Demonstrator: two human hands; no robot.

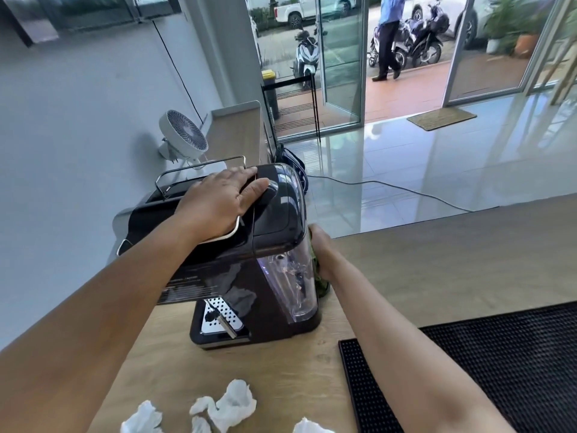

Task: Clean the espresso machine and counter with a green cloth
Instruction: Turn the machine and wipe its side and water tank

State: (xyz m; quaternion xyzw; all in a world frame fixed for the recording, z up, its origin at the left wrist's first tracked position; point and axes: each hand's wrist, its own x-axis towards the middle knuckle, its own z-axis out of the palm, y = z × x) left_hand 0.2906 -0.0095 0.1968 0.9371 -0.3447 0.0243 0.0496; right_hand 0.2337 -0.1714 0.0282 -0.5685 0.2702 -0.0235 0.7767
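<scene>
A light wooden counter (pixel 437 260) is running across the lower half of the head view. A black ribbed bar mat (pixel 499 354) is lying on it at 4 o'clock, and crumpled white tissues (pixel 231 404) are sitting at 6 o'clock. Beyond the counter a glossy tiled floor (pixel 437 164) is reflecting open glass doors at 1 o'clock. A doormat (pixel 441 118) is lying by the threshold, and a white fan (pixel 184 134) is standing at 11 o'clock.

The black espresso machine (pixel 274 220) is standing mid-counter. The left hand (pixel 221 204) is lying flat on its top, fingers straight and slightly spread, reaching toward 1 o'clock. The right hand (pixel 323 251) is pressing the green cloth (pixel 321 287) against the clear water tank (pixel 293 282) on the machine's 3 o'clock side. Its fingers are hiding behind the machine, so I cannot tell whether they are curling round the cloth.
</scene>
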